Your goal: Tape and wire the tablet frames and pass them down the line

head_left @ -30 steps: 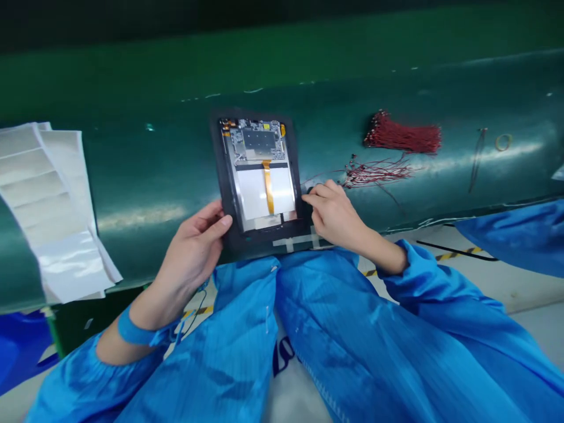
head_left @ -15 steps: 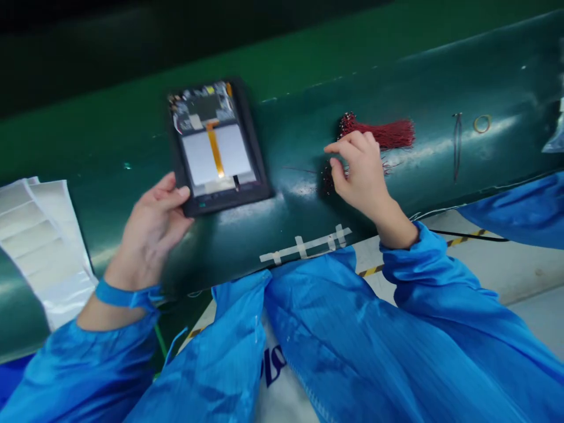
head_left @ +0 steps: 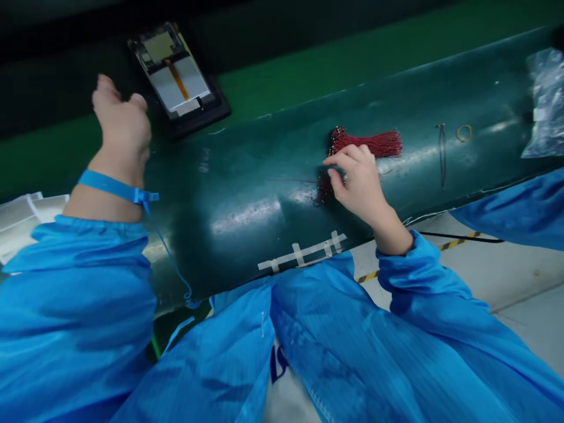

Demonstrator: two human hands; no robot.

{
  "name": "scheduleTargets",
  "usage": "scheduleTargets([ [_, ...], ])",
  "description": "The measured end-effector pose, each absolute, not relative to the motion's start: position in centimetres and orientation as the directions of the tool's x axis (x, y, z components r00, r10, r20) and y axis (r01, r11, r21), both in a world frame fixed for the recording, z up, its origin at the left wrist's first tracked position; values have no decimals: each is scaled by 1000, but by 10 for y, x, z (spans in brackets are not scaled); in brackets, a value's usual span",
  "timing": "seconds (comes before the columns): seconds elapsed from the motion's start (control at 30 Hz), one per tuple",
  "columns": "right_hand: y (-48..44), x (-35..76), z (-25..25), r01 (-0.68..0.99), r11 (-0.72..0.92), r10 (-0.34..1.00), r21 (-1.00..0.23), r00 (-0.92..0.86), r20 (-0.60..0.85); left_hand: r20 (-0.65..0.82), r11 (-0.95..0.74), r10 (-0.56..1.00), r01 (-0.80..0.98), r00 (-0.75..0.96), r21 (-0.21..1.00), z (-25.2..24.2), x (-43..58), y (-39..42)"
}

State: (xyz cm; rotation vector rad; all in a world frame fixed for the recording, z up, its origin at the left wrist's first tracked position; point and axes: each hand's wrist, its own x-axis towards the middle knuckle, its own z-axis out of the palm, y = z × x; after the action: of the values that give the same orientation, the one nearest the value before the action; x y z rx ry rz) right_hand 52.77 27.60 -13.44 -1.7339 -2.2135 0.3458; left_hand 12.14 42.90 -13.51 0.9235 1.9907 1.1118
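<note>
An opened tablet [head_left: 187, 85] lies on the green strip at the back left, its circuit board, silver battery and orange flex cable showing. My left hand [head_left: 123, 120] is just left of it, apart from it, fingers stretched out and holding nothing. A blue strap circles that wrist. My right hand [head_left: 359, 179] hovers over a small pile of dark red wires [head_left: 325, 187], index finger and thumb curved with a gap between them. Behind it lies a bundle of red wires [head_left: 374, 143]. One thin wire [head_left: 291, 180] stretches left from the pile.
On the green mat [head_left: 247, 147], a dark thin wire pair [head_left: 442, 155] and a yellow rubber band [head_left: 464, 134] lie to the right. A clear plastic bag [head_left: 549, 103] is at the far right. White sheets [head_left: 17, 223] lie left; white tape [head_left: 304, 252] marks the front edge.
My left hand has moved away toward the back and let go of the tablet, which now rests on the back strip. My right hand has stayed nearly in place.
</note>
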Motion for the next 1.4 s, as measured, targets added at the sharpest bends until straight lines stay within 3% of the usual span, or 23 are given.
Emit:
scheduleTargets([
  [0.1,285,508,-135,899,297,945,-321,-326,-38,82,217,867,520,-492,826,-133,121,396],
  [0.2,293,493,-138,890,383,893,-248,-426,-148,233,7,931,653,-280,757,-128,133,334],
  [0.27,299,493,-140,856,452,850,-251,-499,-169,206,-106,972,569,-114,815,-126,149,287],
  [0.33,307,497,-139,793,501,818,-346,-564,-109,129,-114,992,456,-1,882,-128,171,247],
  [0.47,319,493,-126,548,422,858,-722,-499,122,-9,-18,997,316,82,949,-143,215,213],
  [0.57,317,466,-111,250,219,883,-943,-462,83,-8,-10,994,167,106,986,-155,240,217],
  [0.7,305,425,-105,-45,-62,910,-997,-413,-38,-29,54,975,-107,218,993,-157,252,226],
  [0.83,291,401,-107,-169,-137,931,-976,-358,-68,-107,199,954,-325,281,924,-142,241,216],
  [1.0,271,388,-110,-147,-118,933,-982,-355,-59,-299,349,936,-379,187,857,-123,223,194],
  [1.17,252,377,-121,-74,-28,896,-997,-445,8,-391,390,919,-263,50,882,-120,210,184],
  [1.23,243,376,-127,67,140,929,-988,-353,108,-403,393,915,-183,-21,901,-120,201,181],
  [1.3,234,377,-133,270,371,903,-889,-328,277,-409,402,908,-81,-91,912,-118,188,180],
  [1.4,221,376,-137,384,700,682,-601,-608,406,-371,387,919,129,-130,913,-110,167,177],
])
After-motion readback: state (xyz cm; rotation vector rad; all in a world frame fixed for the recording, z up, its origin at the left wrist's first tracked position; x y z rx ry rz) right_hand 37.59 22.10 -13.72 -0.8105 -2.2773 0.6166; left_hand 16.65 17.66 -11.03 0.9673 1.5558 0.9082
